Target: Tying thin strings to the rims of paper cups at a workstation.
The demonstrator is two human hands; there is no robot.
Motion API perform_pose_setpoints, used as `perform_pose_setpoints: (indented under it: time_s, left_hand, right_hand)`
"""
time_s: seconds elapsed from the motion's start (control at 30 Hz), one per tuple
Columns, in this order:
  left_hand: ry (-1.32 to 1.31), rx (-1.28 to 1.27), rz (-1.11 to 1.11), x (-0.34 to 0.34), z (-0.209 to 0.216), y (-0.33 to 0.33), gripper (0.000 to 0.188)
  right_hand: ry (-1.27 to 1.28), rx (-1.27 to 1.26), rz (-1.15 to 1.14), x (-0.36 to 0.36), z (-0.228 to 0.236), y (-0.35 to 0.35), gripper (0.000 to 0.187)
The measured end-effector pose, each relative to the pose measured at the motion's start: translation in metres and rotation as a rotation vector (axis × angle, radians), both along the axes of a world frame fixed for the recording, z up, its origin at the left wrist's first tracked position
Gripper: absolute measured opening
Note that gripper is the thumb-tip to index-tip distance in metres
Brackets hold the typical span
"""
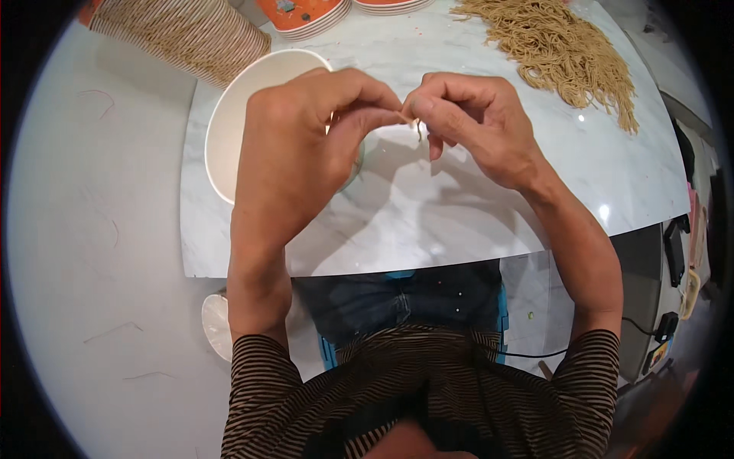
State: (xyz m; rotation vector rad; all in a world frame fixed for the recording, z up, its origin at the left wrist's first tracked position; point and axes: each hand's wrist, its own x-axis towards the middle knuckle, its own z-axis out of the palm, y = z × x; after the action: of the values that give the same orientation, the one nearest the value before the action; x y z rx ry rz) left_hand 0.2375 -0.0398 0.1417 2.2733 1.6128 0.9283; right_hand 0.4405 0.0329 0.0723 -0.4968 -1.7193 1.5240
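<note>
Above the table, my left hand point(294, 141) and my right hand point(489, 126) meet fingertip to fingertip. Both are closed in a pinch on a thin, short strand point(419, 131), whose dark end dangles below the fingers. Its exact kind is too small to make out. Behind my left hand stands a large white tub point(229, 145), partly hidden by the hand and wrist. A greenish rounded edge, mostly covered, shows beneath that hand.
At the far right of the marble-patterned table point(604, 180) lies a heap of tan cords point(566, 57). A tall leaning stack of rimmed containers point(183, 34) stands far left, beside orange trays point(306, 15) holding small grey pieces. Below the table's left edge is a pale round container point(216, 325).
</note>
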Motion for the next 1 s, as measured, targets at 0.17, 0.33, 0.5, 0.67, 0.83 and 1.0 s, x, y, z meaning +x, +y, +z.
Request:
perform_pose_setpoints:
  time_s: [0.17,0.33,0.5,0.67,0.83,1.0]
  left_hand:
    - [-0.227,-0.101,-0.021,0.005,0.005,-0.006,0.007]
    - [-0.479,-0.295,-0.018,-0.005,0.007,-0.005,0.007]
    - [-0.611,-0.412,-0.157,-0.009,0.011,-0.003,0.008]
    - [-0.553,-0.445,-0.168,-0.008,0.013,-0.001,0.008]
    - [-0.566,-0.439,-0.183,-0.009,0.012,0.0,0.009]
    - [-0.64,-0.426,-0.197,-0.012,0.012,0.001,0.013]
  right_hand:
    - [0.045,-0.018,-0.001,0.0,-0.003,-0.002,0.03]
    - [0.015,-0.12,-0.026,0.001,0.0,-0.004,0.031]
    - [0.005,-0.054,-0.022,-0.002,0.0,-0.005,0.036]
    - [0.002,-0.093,-0.026,-0.005,-0.001,-0.006,0.031]
    - [0.02,-0.041,-0.094,-0.003,-0.001,-0.004,0.02]
    - [0.028,-0.087,-0.089,-0.005,0.002,-0.008,0.021]
